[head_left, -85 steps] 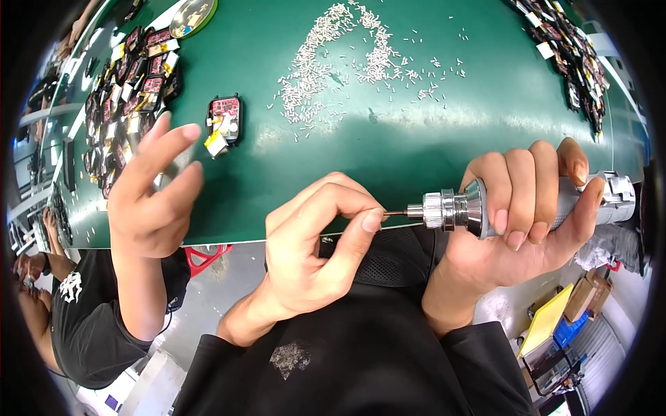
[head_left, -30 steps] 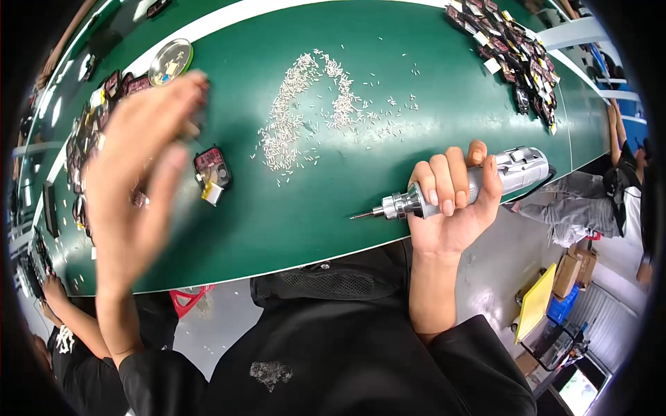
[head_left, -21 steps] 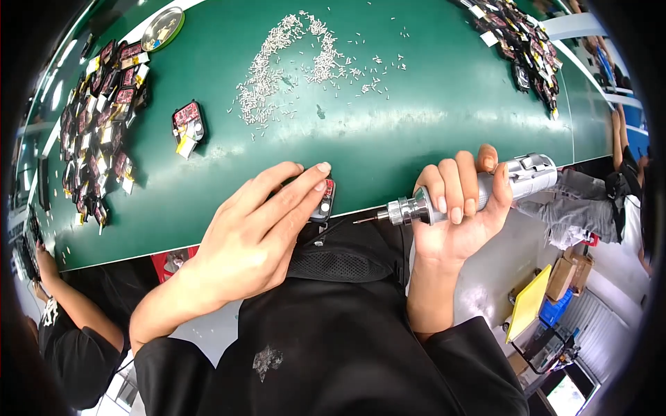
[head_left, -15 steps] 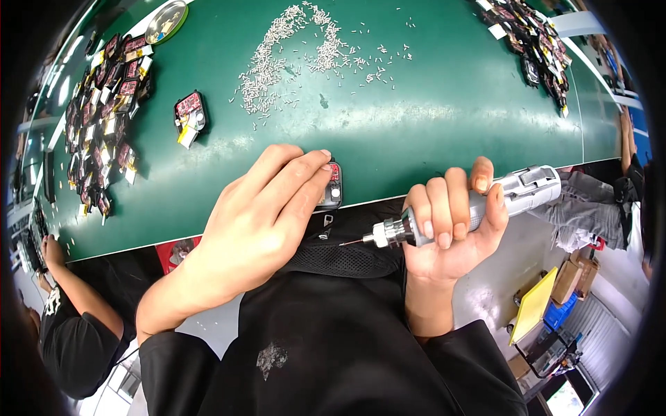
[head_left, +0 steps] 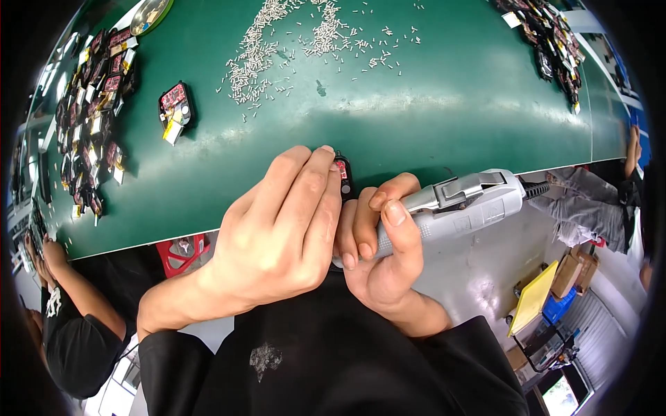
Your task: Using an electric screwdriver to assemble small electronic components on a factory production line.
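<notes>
At the near edge of the green table [head_left: 416, 132], my left hand [head_left: 274, 232] grips a small black device housing [head_left: 346, 182] with a red circuit board inside. My fingers and the back of that hand hide most of it. My right hand [head_left: 385, 243] is closed around a grey electric screwdriver [head_left: 468, 211], its cord leaving at the right end. The tool's front end points toward the left hand; its tip is hidden behind the hands, so whether it touches the housing I cannot tell.
A heap of small pale screws [head_left: 253, 66] spreads across the far middle. One open device [head_left: 175, 111] lies to the left, beside a large pile of similar devices [head_left: 94, 118]. Another pile [head_left: 551, 48] sits far right. A round dish [head_left: 166, 8] and a co-worker's arm [head_left: 87, 295] show at left.
My right hand has brought the screwdriver leftward, up against my left hand, and its tip has gone out of sight. The left hand and the device have shifted slightly right.
</notes>
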`<state>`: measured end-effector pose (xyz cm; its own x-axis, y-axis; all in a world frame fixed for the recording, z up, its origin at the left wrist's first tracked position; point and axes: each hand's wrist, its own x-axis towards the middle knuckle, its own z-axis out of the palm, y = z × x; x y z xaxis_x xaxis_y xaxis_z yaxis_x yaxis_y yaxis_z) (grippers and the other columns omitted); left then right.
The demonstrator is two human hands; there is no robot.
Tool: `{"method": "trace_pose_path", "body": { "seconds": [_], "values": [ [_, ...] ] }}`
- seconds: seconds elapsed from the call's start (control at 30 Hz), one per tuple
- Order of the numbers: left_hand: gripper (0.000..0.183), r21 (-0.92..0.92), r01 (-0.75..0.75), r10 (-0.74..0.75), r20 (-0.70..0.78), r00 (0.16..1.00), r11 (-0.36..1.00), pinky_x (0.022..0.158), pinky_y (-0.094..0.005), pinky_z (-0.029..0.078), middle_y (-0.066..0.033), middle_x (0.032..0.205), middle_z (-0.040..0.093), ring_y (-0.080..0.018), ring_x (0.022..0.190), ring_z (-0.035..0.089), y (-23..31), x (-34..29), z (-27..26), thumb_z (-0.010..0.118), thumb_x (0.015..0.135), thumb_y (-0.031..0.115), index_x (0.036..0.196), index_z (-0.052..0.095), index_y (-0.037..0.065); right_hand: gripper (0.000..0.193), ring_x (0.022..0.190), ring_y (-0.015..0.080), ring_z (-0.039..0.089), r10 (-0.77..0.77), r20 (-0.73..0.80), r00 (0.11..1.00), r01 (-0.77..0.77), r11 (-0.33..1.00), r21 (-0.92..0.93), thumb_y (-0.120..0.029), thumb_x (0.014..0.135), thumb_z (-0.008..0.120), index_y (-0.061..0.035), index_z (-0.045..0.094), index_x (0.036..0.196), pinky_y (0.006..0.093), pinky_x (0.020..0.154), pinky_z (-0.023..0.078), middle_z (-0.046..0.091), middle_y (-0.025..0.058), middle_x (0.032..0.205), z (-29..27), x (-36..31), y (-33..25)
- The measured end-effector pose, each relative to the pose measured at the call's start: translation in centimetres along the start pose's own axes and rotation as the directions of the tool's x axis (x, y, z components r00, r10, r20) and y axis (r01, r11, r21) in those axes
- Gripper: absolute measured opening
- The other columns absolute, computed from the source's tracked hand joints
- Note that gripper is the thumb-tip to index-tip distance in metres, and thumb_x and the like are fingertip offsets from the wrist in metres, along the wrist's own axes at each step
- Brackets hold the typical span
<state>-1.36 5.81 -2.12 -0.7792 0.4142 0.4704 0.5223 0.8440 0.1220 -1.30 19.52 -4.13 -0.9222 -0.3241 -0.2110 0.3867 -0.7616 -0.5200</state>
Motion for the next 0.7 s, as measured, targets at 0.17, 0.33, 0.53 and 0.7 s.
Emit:
{"method": "trace_pose_path", "body": {
  "seconds": [0.17, 0.33, 0.53, 0.7],
  "values": [
    [0.038, -0.053, 0.122, -0.117, 0.095, 0.989, 0.991, 0.064, -0.0343, 0.053, -0.0229, 0.096, 0.059, -0.0315, 0.082, 0.059, 0.6, 0.0, -0.4, 0.061, 0.054, -0.002, 0.09, 0.059, -0.014, 0.007, 0.042, 0.0131, 0.037, 0.02, 0.124, 0.992, -0.02, 1.0, -0.003, -0.009, 0.09, 0.045, -0.0041, 0.041, 0.095, 0.027, 0.043, 0.037, 0.039, 0.0043, 0.054, -0.4, 0.5, -1.1],
    [0.04, -0.139, 0.197, -0.171, 0.184, 0.968, 0.971, 0.065, -0.0369, 0.054, -0.0244, 0.106, 0.058, -0.0336, 0.087, 0.059, 1.0, -0.5, -1.1, 0.066, 0.058, -0.006, 0.096, 0.057, -0.015, 0.02, 0.042, 0.0099, 0.043, -0.038, 0.389, 0.92, 0.103, 0.984, -0.146, -0.029, 0.094, 0.051, -0.0094, 0.046, 0.093, 0.0267, 0.045, 0.039, 0.042, -0.0009, 0.053, 1.0, 3.1, -7.0],
    [0.045, -0.136, 0.121, -0.095, 0.184, 0.978, 0.983, 0.071, -0.0381, 0.055, -0.0261, 0.111, 0.057, -0.0356, 0.094, 0.059, 0.6, -1.1, -0.8, 0.065, 0.055, -0.004, 0.098, 0.057, -0.017, 0.031, 0.041, 0.0098, 0.04, -0.055, 0.511, 0.858, 0.169, 0.969, -0.179, -0.038, 0.092, 0.05, -0.0067, 0.052, 0.094, 0.026, 0.048, 0.034, 0.043, 0.0003, 0.054, 2.5, 6.6, -9.0],
    [0.045, -0.145, 0.117, -0.09, 0.175, 0.98, 0.982, 0.072, -0.0376, 0.055, -0.0249, 0.107, 0.059, -0.0354, 0.093, 0.059, 0.4, -1.0, -0.7, 0.064, 0.053, -0.005, 0.095, 0.058, -0.017, 0.034, 0.045, 0.0094, 0.038, 0.007, 0.564, 0.826, 0.186, 0.941, -0.283, -0.04, 0.093, 0.045, -0.0072, 0.054, 0.097, 0.0255, 0.053, 0.035, 0.043, -0.0005, 0.057, 1.2, 8.2, -8.8]
  ]
}}
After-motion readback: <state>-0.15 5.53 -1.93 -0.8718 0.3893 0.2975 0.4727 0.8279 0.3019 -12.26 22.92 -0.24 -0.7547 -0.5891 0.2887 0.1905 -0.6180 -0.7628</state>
